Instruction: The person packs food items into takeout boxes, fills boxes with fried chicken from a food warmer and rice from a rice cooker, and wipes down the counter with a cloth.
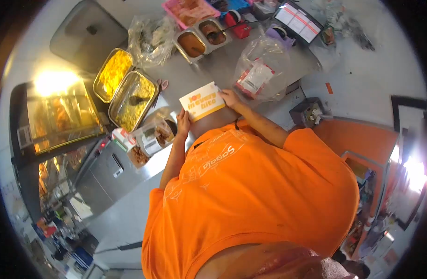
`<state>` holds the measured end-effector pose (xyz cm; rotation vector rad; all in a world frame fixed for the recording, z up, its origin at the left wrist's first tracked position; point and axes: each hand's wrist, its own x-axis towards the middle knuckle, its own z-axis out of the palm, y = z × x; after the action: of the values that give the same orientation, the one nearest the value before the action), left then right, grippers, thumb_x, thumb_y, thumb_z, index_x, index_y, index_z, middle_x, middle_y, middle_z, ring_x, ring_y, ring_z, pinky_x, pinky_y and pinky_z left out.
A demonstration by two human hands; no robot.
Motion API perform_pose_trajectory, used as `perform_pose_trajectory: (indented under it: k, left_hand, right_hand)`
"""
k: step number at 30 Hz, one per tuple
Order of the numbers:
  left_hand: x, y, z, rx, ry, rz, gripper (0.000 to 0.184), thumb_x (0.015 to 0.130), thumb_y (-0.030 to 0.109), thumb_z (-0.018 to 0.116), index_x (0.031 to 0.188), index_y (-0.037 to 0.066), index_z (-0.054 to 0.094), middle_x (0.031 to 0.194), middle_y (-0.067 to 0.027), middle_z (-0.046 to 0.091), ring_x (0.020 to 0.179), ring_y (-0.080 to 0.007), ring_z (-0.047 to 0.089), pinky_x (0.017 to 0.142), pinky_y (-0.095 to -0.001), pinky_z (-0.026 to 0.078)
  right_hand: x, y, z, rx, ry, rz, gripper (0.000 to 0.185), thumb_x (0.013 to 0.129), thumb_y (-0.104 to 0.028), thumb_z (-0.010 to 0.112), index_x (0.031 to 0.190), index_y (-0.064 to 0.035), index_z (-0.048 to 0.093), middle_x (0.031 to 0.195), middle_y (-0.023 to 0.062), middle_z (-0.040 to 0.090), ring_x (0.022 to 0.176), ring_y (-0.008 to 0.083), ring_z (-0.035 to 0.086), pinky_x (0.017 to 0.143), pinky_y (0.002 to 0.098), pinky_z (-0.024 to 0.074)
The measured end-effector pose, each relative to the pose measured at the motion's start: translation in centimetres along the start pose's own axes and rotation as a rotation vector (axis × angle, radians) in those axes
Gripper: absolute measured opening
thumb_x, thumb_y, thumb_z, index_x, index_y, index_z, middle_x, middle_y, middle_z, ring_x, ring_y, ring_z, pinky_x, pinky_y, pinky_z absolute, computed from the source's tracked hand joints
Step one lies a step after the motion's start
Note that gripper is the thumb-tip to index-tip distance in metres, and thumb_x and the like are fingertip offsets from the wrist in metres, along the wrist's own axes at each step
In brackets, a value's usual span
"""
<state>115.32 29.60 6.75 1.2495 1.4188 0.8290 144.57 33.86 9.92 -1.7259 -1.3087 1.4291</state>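
Here's the steel counter (174, 76), and it's crowded: a backward swing to the left could bump the metal tray (150, 106) of pale shredded food and tip some out. Over on the right, the loose clear bag (277, 60) spreads close to the fingers, so its thin film could catch and drag the red packet inside. Then the white carton (202, 103) itself, right at the counter's near side, between both hands: uneven pull could twist it, a hard squeeze could crease the card, and a slack grip could let a corner drop.

And what a look it has! A broad white face, lying at a slant, a yellow band along the near edge, bold orange-yellow lettering reading "joy in every bite". Contents, if any, can't be seen.

Down to the fingers: the left hand (183, 123) is closed in on the left edge, the right hand (232, 99) curled closed at the far right corner, each gripping card; how firmly, I cannot tell
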Motion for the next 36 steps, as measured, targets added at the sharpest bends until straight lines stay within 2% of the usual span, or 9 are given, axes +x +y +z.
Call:
perform_pose_trajectory:
  k: [2, 3, 5, 8, 10, 15, 24, 30, 36]
  left_hand:
    - [-0.5, 0.9, 0.4, -0.172, -0.044, -0.131, 0.048, 0.106, 0.034, 0.048, 0.145, 0.006, 0.050, 0.076, 0.0033, 0.047, 0.065, -0.0073, 0.046, 0.059, -0.0229, 0.042]
    - [-0.4, -0.1, 0.1, 0.008, -0.047, 0.006, 0.048, 0.106, 0.035, 0.048, 0.145, 0.007, 0.050, 0.073, 0.0045, 0.046, 0.064, -0.0067, 0.045, 0.057, -0.0226, 0.041]
    - [-0.6, 2.6, -0.3, -0.160, -0.091, -0.226, 0.047, 0.107, 0.031, 0.049, 0.146, 0.004, 0.047, 0.069, 0.0060, 0.049, 0.059, -0.0050, 0.045, 0.054, -0.0215, 0.040]
    - [-0.5, 0.3, 0.6, 0.482, 0.159, 0.304, 0.075, 0.088, 0.014, 0.071, 0.152, 0.000, 0.033, 0.127, -0.0234, 0.051, 0.114, -0.0339, 0.054, 0.098, -0.0434, 0.046]
    - [-2.4, 8.1, 0.7, 0.789, -0.121, 0.520, 0.091, 0.078, 0.013, 0.077, 0.154, 0.002, 0.027, 0.151, -0.0328, 0.024, 0.136, -0.0479, 0.031, 0.114, -0.0540, 0.029]
    - [2.9, 9.7, 0.6, 0.784, -0.670, 0.758, 0.125, 0.049, 0.035, 0.095, 0.155, 0.019, 0.032, 0.158, -0.0262, 0.023, 0.134, -0.0564, 0.030, 0.109, -0.0627, 0.033]
    - [1.9, 8.9, -0.1, 1.079, -0.769, 0.813, 0.074, 0.086, 0.033, 0.067, 0.154, 0.025, 0.040, 0.156, -0.0320, 0.021, 0.135, -0.0549, 0.030, 0.113, -0.0649, 0.025]
    - [2.2, 8.9, -0.8, 0.886, -1.088, 0.972, 0.068, 0.095, 0.023, 0.055, 0.158, 0.019, 0.030, 0.159, -0.0346, 0.017, 0.149, -0.0467, 0.018, 0.117, -0.0652, 0.014]
    - [-0.8, 6.8, -0.5, 1.175, -0.851, 1.237, 0.068, 0.098, 0.027, 0.056, 0.159, 0.018, 0.027, 0.159, -0.0340, 0.018, 0.144, -0.0505, 0.027, 0.117, -0.0654, 0.015]
  right_hand:
    - [1.0, 4.2, 1.6, 0.478, -0.036, -0.050, 0.034, 0.096, -0.030, 0.063, 0.110, 0.0006, 0.070, 0.093, 0.0091, 0.073, 0.082, 0.0151, 0.064, 0.077, 0.0333, 0.0495]
    - [1.2, 4.0, 1.2, 0.410, -0.029, -0.021, 0.034, 0.095, -0.030, 0.065, 0.109, 0.0004, 0.070, 0.091, 0.0087, 0.072, 0.082, 0.0147, 0.064, 0.078, 0.0327, 0.0494]
    - [1.0, 3.8, 0.7, 0.292, -0.003, 0.050, 0.035, 0.092, -0.031, 0.069, 0.108, -0.0001, 0.071, 0.088, 0.0079, 0.071, 0.082, 0.0139, 0.063, 0.079, 0.0314, 0.0493]
    - [0.7, 5.2, 0.8, 0.027, 0.042, -0.018, 0.045, 0.085, -0.034, 0.076, 0.116, -0.0025, 0.068, 0.093, 0.0102, 0.071, 0.087, 0.0187, 0.066, 0.081, 0.0339, 0.0507]
    - [-2.8, 3.1, 0.8, -0.171, 0.215, -0.174, 0.051, 0.080, -0.032, 0.078, 0.124, -0.0088, 0.065, 0.108, 0.0111, 0.068, 0.094, 0.0245, 0.067, 0.084, 0.0375, 0.0519]
    - [-10.7, -4.2, -1.7, -0.668, 0.030, -0.426, 0.060, 0.075, -0.031, 0.078, 0.131, -0.0240, 0.060, 0.139, 0.0109, 0.054, 0.103, 0.0324, 0.067, 0.087, 0.0458, 0.0531]
    - [-12.1, -1.3, -0.1, -0.924, 0.133, -0.477, 0.042, 0.087, -0.029, 0.062, 0.129, -0.0285, 0.062, 0.126, 0.0011, 0.067, 0.083, 0.0251, 0.072, 0.069, 0.0405, 0.0584]
    - [-14.3, 1.2, 1.8, -1.107, 0.302, -0.698, 0.037, 0.094, -0.024, 0.051, 0.128, -0.0272, 0.064, 0.131, -0.0104, 0.065, 0.085, 0.0201, 0.073, 0.071, 0.0389, 0.0597]
    - [-14.9, 1.6, 2.6, -0.954, 0.236, -0.590, 0.035, 0.095, -0.026, 0.049, 0.125, -0.0258, 0.067, 0.129, -0.0075, 0.066, 0.090, 0.0255, 0.072, 0.077, 0.0401, 0.0584]
